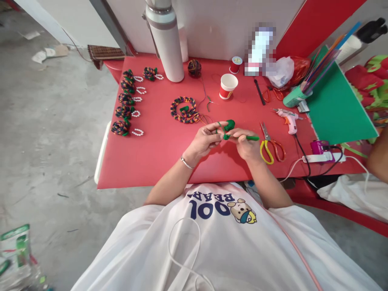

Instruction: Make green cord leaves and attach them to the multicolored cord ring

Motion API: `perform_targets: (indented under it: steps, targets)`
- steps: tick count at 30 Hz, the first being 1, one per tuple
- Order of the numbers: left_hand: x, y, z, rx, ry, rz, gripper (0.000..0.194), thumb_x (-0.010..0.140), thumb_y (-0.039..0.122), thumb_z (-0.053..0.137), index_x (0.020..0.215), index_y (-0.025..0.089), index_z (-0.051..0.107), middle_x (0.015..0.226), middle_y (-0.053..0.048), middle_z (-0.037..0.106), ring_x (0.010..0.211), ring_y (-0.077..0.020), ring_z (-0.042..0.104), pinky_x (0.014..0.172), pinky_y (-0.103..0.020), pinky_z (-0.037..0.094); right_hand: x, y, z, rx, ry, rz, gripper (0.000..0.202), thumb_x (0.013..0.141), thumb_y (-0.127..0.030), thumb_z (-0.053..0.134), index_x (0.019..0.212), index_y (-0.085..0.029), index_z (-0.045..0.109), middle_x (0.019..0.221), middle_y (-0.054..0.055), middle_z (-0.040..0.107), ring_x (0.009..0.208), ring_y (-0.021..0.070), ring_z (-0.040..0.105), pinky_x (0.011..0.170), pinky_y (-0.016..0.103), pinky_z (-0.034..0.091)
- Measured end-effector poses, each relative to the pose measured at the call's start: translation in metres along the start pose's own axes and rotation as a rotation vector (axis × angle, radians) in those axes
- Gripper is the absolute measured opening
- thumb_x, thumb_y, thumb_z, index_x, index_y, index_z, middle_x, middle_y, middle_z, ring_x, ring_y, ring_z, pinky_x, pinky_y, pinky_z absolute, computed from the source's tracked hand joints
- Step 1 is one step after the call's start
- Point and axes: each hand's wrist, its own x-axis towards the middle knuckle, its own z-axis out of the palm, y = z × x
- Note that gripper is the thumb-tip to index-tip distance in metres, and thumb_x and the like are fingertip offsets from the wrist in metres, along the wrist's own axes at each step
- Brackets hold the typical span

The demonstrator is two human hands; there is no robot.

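Observation:
My left hand (pixel 205 141) pinches a small piece of green crochet work (pixel 226 137), with green yarn running up over its fingers. In my right hand (pixel 247 146) is a crochet hook with a green handle (pixel 252 138), its tip at the green piece. A ball of green yarn (pixel 230 124) lies just beyond my fingers. Left of it rests a coiled multicoloured crocheted strip (pixel 184 110) with a green centre and loose yarn ends. Yellow and orange-handled scissors (pixel 269 145) lie close to my right hand.
Several multicoloured crocheted pieces with white bead loops (pixel 120 127) line the table's left side. At the back stand a tall bottle (pixel 168 44), a yarn ball (pixel 194 68) and a paper cup (pixel 228 86). A pink glue gun (pixel 289 120) and a power strip (pixel 321 157) are on the right.

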Motion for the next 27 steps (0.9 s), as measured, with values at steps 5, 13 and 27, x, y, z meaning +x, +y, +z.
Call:
perform_targets:
  steps: [5,13,27]
  targets:
    - [-0.001,-0.001,0.002,0.032,0.000,0.083,0.049,0.060,0.021,0.095,0.107,0.015,0.082,0.071,0.003,0.066,0.047,-0.0024,0.044,0.046,-0.021,0.024,-0.009,0.003,0.018,-0.223,0.099,-0.188,0.020,0.093,-0.055,0.077,0.096,-0.036,0.083,0.093,-0.002,0.076,0.087,0.0157,0.073,0.077,0.033,0.062]
    - [0.004,-0.002,-0.006,0.170,0.001,0.163,0.057,0.054,0.032,0.104,0.104,0.015,0.085,0.069,0.000,0.071,0.051,-0.0050,0.053,0.048,-0.020,0.035,-0.007,-0.018,0.008,-0.449,0.022,-0.308,0.017,0.095,-0.047,0.076,0.099,-0.032,0.083,0.094,0.000,0.082,0.087,0.0179,0.076,0.081,0.035,0.063]
    - [0.006,-0.021,0.010,0.045,0.139,0.236,0.065,0.052,0.029,0.103,0.114,0.018,0.083,0.065,0.004,0.070,0.047,-0.0024,0.045,0.047,-0.018,0.033,-0.018,0.002,0.025,-0.801,0.264,-0.641,0.021,0.099,-0.035,0.073,0.119,-0.038,0.079,0.107,0.003,0.080,0.098,0.0205,0.074,0.081,0.037,0.061]
